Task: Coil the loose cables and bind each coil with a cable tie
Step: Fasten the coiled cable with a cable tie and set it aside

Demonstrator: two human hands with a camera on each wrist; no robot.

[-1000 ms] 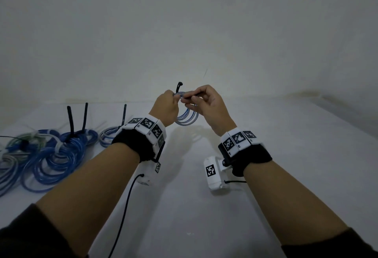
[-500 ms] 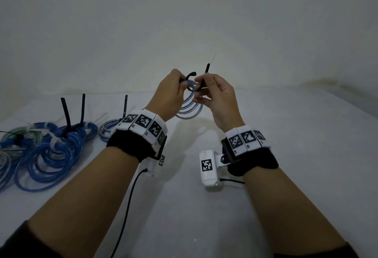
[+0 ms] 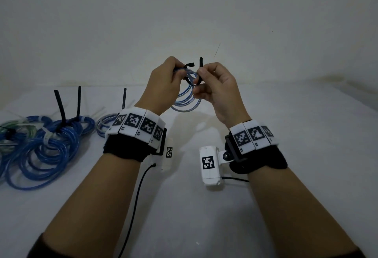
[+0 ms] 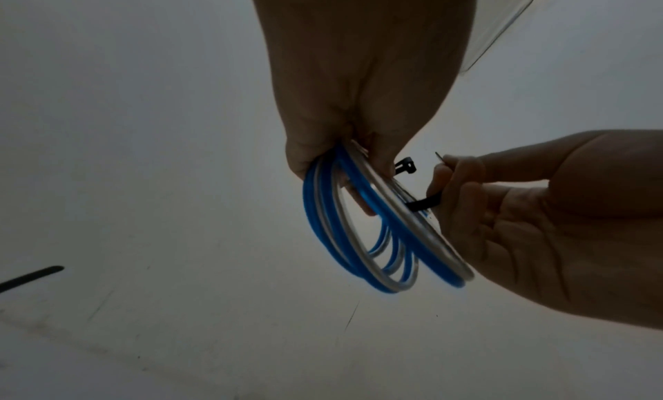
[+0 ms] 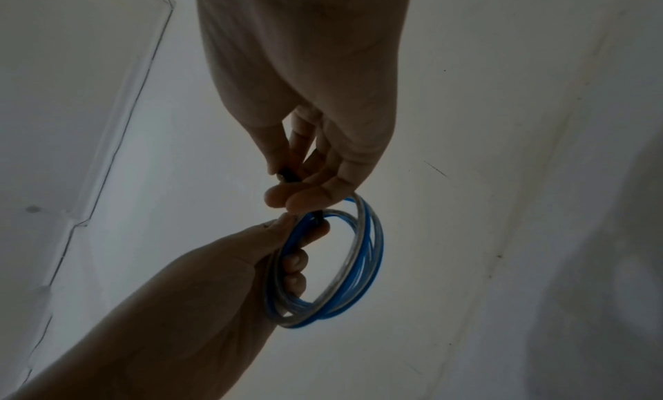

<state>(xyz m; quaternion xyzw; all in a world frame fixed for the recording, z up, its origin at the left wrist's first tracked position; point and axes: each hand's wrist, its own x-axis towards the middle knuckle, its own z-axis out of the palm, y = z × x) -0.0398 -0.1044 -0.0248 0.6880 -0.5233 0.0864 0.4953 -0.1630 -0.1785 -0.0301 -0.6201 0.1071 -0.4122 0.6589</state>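
Note:
A small coil of blue and clear cable [image 3: 185,100] [image 4: 362,247] [image 5: 355,264] hangs in the air above the white table [image 3: 204,206]. My left hand [image 3: 163,86] [image 4: 344,139] grips the coil's top, fingers curled through the loops. A black cable tie [image 3: 193,73] [image 4: 425,204] loops under the strands beside those fingers; its head [image 4: 405,166] sticks up free. My right hand [image 3: 214,86] [image 5: 305,179] pinches the tie's tail between thumb and forefinger, the tip pointing upward.
At the left of the table lie several blue cable coils [image 3: 45,147] bound with black ties [image 3: 60,110] whose tails stand up, plus a pale blue coil [image 3: 104,123] behind my left wrist. A wall rises just behind the table.
Both hands have risen with the coil. The tie, first held flat across the top, now loops under the strands with its tail pulled upright by my right hand.

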